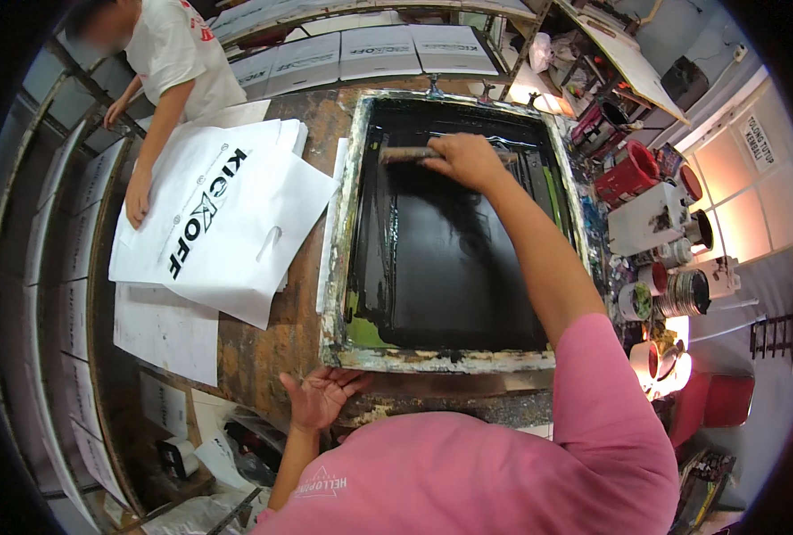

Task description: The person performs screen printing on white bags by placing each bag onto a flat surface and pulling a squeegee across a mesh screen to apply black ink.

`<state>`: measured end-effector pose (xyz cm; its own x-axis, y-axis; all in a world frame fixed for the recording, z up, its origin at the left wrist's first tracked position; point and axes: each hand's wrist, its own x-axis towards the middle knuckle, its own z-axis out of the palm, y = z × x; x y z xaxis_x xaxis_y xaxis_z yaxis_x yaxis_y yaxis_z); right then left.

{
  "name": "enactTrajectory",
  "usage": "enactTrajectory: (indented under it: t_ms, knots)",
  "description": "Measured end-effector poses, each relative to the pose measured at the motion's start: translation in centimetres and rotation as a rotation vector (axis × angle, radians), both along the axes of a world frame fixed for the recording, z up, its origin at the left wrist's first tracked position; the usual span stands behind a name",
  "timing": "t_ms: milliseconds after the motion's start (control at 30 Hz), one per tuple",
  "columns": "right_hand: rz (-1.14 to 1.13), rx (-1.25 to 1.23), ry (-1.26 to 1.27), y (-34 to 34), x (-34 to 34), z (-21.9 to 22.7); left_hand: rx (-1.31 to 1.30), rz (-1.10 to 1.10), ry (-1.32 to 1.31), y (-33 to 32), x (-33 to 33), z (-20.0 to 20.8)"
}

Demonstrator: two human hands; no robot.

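Observation:
A silk-screen frame (441, 361), its edges crusted with paint, lies on the worn wooden table. Black ink covers its mesh, with green patches along the sides. Toward the far end of the mesh, my right hand (464, 162) is closed around the wooden handle of a squeegee (403, 154); the blade below cannot be made out. My left hand (320, 392) is palm up with its fingers apart at the frame's near left corner. Its fingertips meet the underside of the front edge, and it holds nothing.
Left of the frame lies a stack of printed white sheets (209, 196), where a co-worker in a white shirt (182, 53) rests one hand. Racks of sheets (75, 312) stand at the left and far side. Paint tubs and a red bucket (627, 174) crowd the right.

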<state>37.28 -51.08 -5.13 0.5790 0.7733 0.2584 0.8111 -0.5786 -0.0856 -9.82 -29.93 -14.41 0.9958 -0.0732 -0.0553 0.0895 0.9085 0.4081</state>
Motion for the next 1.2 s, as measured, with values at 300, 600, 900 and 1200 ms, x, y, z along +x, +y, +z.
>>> enactTrajectory:
  t_ms: [300,600,900,1200]
  knots:
    - [-0.004,-0.157,0.205,-7.3,-25.3,4.2,0.084,-0.016,-0.022,-0.2,0.7,0.3]
    - [-0.194,0.111,-0.182,-6.6,-30.9,14.6,0.060,-0.014,-0.344,-1.3,3.4,10.9]
    - [-0.168,0.361,-0.547,-4.7,-22.3,24.3,2.407,0.302,-0.047,-4.7,10.1,9.6]
    - [-0.258,0.340,-0.399,-2.6,-21.0,29.6,2.481,0.181,0.031,-5.8,10.5,8.6]
